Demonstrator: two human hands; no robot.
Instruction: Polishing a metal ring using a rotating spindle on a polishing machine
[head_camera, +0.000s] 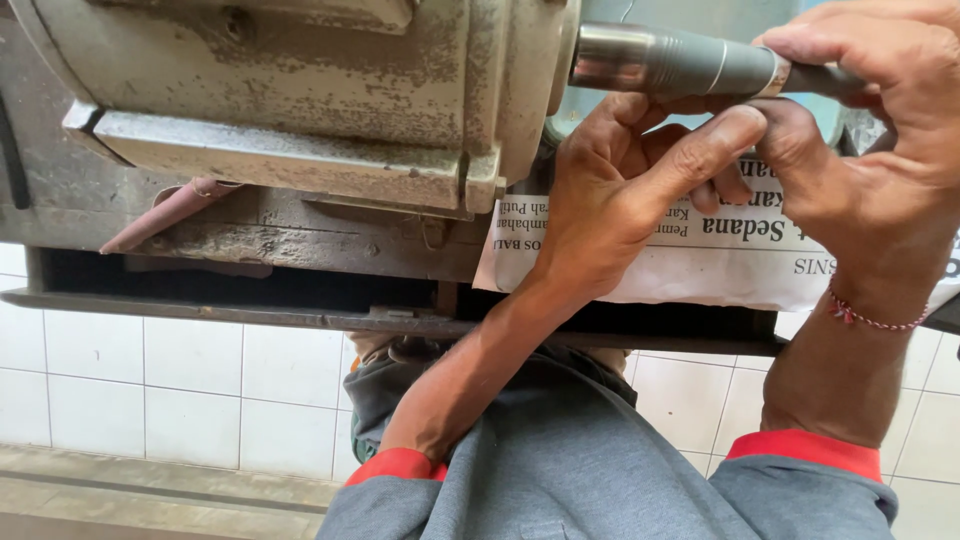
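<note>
The left hand (620, 190) pinches a grey metal shaft (680, 62) from below; the right hand (880, 130) closes over its outer end. The shaft juts from a worn beige machine housing (300, 90), above a sheet of newspaper (720, 260).

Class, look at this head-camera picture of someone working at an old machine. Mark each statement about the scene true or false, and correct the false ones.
1. Both hands, the left hand and the right hand, are at the metal shaft. True.
2. A newspaper lies under the hands. True.
3. The right wrist is bare. False: it wears a red thread bracelet.
4. The machine housing is freshly painted blue. False: it is worn, flaking beige.
</note>
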